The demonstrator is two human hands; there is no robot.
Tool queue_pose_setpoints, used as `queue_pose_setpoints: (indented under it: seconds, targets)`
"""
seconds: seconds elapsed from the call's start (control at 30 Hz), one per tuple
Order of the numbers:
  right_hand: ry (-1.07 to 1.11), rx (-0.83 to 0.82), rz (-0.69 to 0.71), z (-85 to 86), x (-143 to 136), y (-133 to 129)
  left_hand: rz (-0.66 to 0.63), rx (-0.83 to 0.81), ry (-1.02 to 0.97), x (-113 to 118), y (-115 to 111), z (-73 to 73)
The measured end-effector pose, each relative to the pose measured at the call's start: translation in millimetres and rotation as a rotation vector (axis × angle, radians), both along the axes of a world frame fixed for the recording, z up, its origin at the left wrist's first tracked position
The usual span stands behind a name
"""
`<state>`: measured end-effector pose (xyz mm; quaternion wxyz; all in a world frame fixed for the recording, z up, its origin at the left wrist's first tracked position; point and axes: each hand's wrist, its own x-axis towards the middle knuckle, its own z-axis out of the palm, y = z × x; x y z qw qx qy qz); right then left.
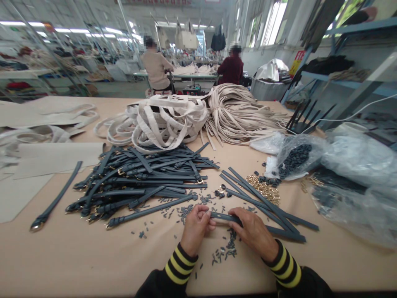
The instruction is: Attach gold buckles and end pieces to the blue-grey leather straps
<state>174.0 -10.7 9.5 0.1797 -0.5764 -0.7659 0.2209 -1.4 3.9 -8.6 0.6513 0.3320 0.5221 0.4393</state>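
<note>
Strap (223,217) is just over the table (93,256), betw. both grips: L grip (195,227) pinches one end, R grip (252,231) clasps it farther along; its R tail is hard to tell from those lying there. No buckle shows on it, so prob. unfinished; a slot seems cut nr. the L end. Buckled pile (149,181) on the L looks done; a few plain straps (263,200) on the R seem left to do, w/ hardware (263,189) & bagged loops (294,159) in stock. Straps: flat, narrow, blue-grey, leather-like. Hardware: shiny gold, jumbled. Bits (186,210): short, dark, scattered. Webbing (167,120) beyond pile: beige, fabric-like, looped.
</note>
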Motion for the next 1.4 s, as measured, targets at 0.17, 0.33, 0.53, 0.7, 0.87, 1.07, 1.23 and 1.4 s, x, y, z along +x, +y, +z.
queue_pose_setpoints:
  seconds: [0.17,0.33,0.53,0.7,0.87,1.07,1.23,1.4]
  targets:
    - [0.01,-0.015,-0.009,-0.3,1,1,0.01,-0.014,-0.015,-1,0,-1.7]
    - [0.05,-0.029,0.004,0.6,-2,0,-0.036,0.046,0.026,2,0,-2.2]
    - [0.313,-0.285,0.179,17.7,-2,5,-0.197,0.109,-0.152,10,-14,3.3]
    - [0.652,-0.673,0.341,15.5,16,8,-0.425,-0.066,-0.348,8,-14,4.7]
    - [0.62,-0.561,0.033,4.0,27,17,-0.26,0.443,0.483,7,20,8.2]
    - [0.619,-0.44,-0.1,-2.9,30,26,-0.512,0.77,1.288,33,54,9.7]
    - [0.618,-0.422,-0.109,-6.7,30,27,-0.611,0.707,1.407,41,61,8.2]
    - [0.576,-0.327,-0.081,-4.0,29,28,-0.414,0.595,0.915,32,62,7.0]
